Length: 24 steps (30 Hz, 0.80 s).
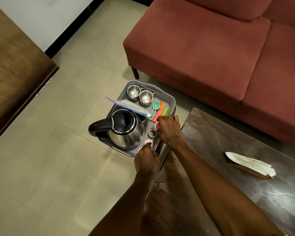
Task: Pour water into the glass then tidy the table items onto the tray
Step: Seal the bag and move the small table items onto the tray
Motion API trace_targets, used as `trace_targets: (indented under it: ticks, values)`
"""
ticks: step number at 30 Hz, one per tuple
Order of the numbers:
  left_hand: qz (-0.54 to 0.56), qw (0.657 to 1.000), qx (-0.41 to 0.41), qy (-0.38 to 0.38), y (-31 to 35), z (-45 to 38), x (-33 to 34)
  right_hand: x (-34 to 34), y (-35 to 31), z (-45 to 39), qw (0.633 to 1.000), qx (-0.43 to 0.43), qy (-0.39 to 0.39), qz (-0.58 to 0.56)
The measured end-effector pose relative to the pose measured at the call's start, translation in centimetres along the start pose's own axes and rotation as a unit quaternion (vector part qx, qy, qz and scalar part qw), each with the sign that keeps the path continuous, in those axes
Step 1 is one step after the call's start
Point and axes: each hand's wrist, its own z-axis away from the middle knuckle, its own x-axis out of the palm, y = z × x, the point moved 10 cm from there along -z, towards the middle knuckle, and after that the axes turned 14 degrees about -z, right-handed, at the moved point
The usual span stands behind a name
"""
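While the grey tray (170, 99) is steadied, a pink lid (148, 142) is pinched by the left hand (146, 161); another pink item (157, 126) is gripped by the right hand (169, 128), beside the kettle (126, 132).

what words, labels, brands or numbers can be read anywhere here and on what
None can be read in the head view.
The kettle, the two steel cups, the zip bag and the coloured plastic spoons in the grey tray show no legible print.
The folded white paper on the table shows no writing.
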Motion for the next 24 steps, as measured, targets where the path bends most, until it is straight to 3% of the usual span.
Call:
trace_targets:
  ticks: [10,24]
  values:
    - [-0.009,1.0,-0.007,-0.001,-1.4,-2.0,0.2,0.3,1.0,-2.7,0.999,0.017,0.031,0.01]
    - [0.0,1.0,0.0,-0.005,-2.0,-2.4,0.5,1.8,0.0,-3.4,0.999,-0.012,-0.003,0.035]
